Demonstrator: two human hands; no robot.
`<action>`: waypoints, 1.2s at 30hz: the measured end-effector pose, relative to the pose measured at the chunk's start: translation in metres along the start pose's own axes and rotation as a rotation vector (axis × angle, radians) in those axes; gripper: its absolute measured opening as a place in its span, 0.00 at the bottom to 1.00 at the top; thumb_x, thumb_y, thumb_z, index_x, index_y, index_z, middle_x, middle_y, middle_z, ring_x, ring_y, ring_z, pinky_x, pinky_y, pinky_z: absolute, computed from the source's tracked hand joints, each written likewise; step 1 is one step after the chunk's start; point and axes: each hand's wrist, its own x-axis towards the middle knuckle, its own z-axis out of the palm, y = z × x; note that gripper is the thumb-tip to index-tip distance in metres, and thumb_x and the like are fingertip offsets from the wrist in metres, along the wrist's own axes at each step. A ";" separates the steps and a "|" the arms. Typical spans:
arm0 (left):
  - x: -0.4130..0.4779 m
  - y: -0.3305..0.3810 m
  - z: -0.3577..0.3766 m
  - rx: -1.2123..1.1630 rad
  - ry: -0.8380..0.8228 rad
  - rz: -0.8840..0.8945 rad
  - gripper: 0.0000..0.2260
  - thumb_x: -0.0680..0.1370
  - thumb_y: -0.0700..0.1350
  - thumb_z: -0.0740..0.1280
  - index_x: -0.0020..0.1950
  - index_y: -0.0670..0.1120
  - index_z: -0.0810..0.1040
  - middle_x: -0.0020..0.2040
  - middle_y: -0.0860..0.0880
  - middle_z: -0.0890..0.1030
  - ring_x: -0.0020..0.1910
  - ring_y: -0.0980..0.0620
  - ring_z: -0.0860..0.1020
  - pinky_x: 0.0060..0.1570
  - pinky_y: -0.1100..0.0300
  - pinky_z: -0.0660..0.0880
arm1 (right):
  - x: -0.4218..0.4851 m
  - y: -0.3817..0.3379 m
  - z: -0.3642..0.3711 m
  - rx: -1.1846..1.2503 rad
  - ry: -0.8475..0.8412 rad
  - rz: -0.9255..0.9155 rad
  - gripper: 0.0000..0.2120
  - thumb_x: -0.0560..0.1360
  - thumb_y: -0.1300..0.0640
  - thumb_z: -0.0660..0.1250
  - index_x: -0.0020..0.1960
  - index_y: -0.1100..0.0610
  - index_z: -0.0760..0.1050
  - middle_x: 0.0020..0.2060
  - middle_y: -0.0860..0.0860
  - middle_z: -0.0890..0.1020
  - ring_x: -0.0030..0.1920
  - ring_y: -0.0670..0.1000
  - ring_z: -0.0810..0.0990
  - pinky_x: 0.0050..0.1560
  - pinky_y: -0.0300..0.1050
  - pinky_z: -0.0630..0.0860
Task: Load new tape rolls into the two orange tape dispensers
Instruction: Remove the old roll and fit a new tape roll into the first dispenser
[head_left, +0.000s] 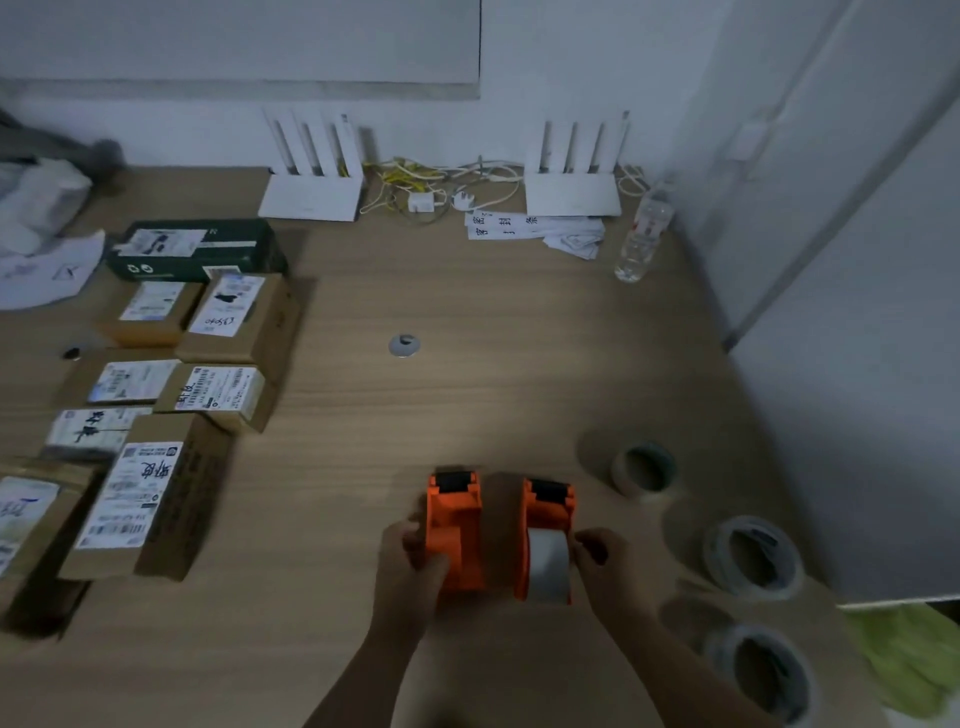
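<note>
Two orange tape dispensers stand side by side near the front of the wooden table. My left hand grips the left dispenser from its left side. My right hand holds the right dispenser at its right side; a pale tape roll shows inside that one. Whether the left dispenser holds a roll is hidden. Three loose tape rolls lie to the right: a small one, a clear one, and another at the front right.
Several cardboard parcels with labels fill the left side. Two white routers and tangled cables stand against the back wall. A water bottle stands back right, a round cable grommet sits mid-table, and a green cloth lies front right.
</note>
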 end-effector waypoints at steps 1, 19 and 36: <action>0.001 0.003 0.001 0.109 0.066 0.086 0.19 0.61 0.50 0.66 0.50 0.46 0.75 0.47 0.46 0.77 0.46 0.46 0.76 0.46 0.55 0.74 | -0.002 -0.003 -0.001 0.008 0.000 -0.002 0.17 0.74 0.64 0.67 0.34 0.44 0.76 0.33 0.46 0.82 0.37 0.48 0.80 0.40 0.49 0.77; -0.036 0.041 0.081 0.372 -0.382 -0.215 0.16 0.75 0.58 0.65 0.60 0.51 0.73 0.54 0.50 0.80 0.52 0.50 0.79 0.55 0.51 0.78 | -0.019 -0.005 -0.027 0.039 -0.031 0.073 0.07 0.74 0.59 0.70 0.52 0.58 0.80 0.43 0.51 0.83 0.47 0.49 0.82 0.50 0.41 0.75; -0.056 0.063 0.086 0.167 -0.393 -0.067 0.08 0.80 0.51 0.62 0.50 0.51 0.79 0.49 0.48 0.83 0.50 0.51 0.81 0.54 0.51 0.77 | -0.020 0.008 -0.013 0.202 -0.072 0.290 0.14 0.75 0.55 0.66 0.59 0.56 0.76 0.50 0.52 0.81 0.50 0.54 0.81 0.57 0.55 0.79</action>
